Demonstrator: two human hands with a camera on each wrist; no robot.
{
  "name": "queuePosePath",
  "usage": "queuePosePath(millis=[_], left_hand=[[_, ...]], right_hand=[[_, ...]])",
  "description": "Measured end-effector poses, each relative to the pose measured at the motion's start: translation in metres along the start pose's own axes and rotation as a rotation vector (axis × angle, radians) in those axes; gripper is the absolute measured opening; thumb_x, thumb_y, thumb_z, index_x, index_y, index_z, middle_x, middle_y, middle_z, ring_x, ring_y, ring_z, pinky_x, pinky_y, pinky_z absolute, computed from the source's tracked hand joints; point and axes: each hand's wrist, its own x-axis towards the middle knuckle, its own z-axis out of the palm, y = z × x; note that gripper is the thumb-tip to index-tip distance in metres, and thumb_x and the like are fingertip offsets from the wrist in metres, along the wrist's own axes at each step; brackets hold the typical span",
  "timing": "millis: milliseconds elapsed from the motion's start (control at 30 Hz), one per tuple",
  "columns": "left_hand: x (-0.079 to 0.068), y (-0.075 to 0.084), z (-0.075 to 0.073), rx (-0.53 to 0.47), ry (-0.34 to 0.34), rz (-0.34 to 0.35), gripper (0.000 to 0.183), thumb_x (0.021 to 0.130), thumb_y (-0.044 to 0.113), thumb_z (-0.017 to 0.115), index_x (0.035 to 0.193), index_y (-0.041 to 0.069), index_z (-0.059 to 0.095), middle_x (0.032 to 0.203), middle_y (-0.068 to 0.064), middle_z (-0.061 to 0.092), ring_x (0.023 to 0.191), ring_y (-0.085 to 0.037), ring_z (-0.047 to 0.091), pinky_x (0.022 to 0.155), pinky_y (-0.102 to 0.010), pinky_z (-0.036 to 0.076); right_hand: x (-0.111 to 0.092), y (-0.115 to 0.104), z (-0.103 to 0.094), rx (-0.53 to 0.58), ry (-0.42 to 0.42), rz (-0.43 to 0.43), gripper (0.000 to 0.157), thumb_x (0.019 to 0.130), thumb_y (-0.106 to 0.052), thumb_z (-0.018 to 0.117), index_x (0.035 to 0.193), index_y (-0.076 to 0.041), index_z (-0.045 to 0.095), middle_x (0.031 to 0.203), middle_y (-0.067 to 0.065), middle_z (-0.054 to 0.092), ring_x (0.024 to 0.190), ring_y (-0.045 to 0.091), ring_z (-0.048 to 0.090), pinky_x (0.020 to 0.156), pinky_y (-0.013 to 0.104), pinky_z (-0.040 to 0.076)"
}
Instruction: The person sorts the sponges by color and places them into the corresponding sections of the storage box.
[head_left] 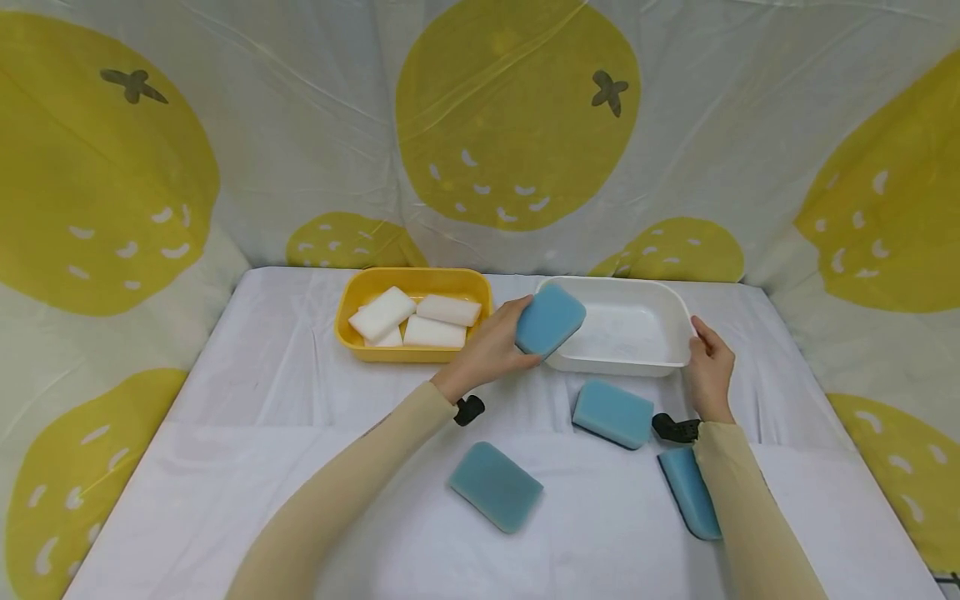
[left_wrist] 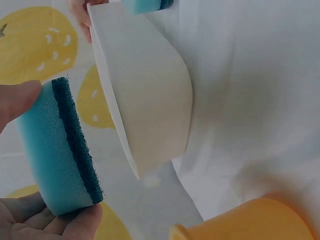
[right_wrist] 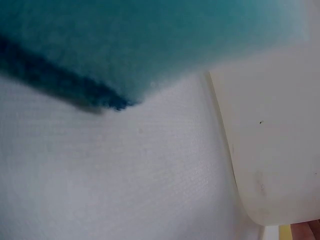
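My left hand (head_left: 486, 352) holds a blue sponge (head_left: 551, 320) over the left end of the white tray (head_left: 615, 367). In the left wrist view, the thumb is at one end of this sponge (left_wrist: 52, 150) and the fingers are at the other; a dark blue scouring layer shows along its side. My right hand (head_left: 711, 373) grips the right rim of the white tray, which has nothing lying in it. Two more blue sponges lie near the right forearm, one sponge (head_left: 613, 414) in front of the tray and another sponge (head_left: 692, 492) partly behind the sleeve.
A yellow tray (head_left: 405, 356) with several white sponges (head_left: 441, 333) stands left of the white tray. Another blue sponge (head_left: 497, 487) lies at the front middle of the white cloth (head_left: 360, 517). Behind the table hangs a fruit-patterned curtain (head_left: 330, 125).
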Motion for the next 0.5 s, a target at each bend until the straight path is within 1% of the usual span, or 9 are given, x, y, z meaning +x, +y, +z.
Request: queuePosePath(millis=[333, 500], left_hand=[[0.028, 0.006, 0.010, 0.008, -0.041, 0.015, 0.088, 0.083, 0.024, 0.076, 0.148, -0.003, 0.024, 0.147, -0.017, 0.034, 0.125, -0.027, 0.042, 0.105, -0.034, 0.038], [0.039, 0.010, 0.014, 0.006, -0.068, -0.003, 0.088, 0.083, 0.025, 0.076, 0.149, 0.000, 0.023, 0.148, -0.014, 0.034, 0.124, -0.026, 0.043, 0.104, -0.033, 0.039]], right_hand=[[0.000, 0.000, 0.000, 0.006, -0.009, 0.010, 0.044, 0.103, -0.013, 0.032, 0.146, -0.009, 0.039, 0.151, 0.008, 0.034, 0.135, 0.015, 0.032, 0.108, 0.029, 0.033], [-0.001, -0.001, -0.001, -0.005, -0.009, 0.008, 0.044, 0.103, -0.014, 0.032, 0.146, -0.008, 0.039, 0.151, 0.007, 0.034, 0.136, 0.014, 0.031, 0.108, 0.029, 0.033]])
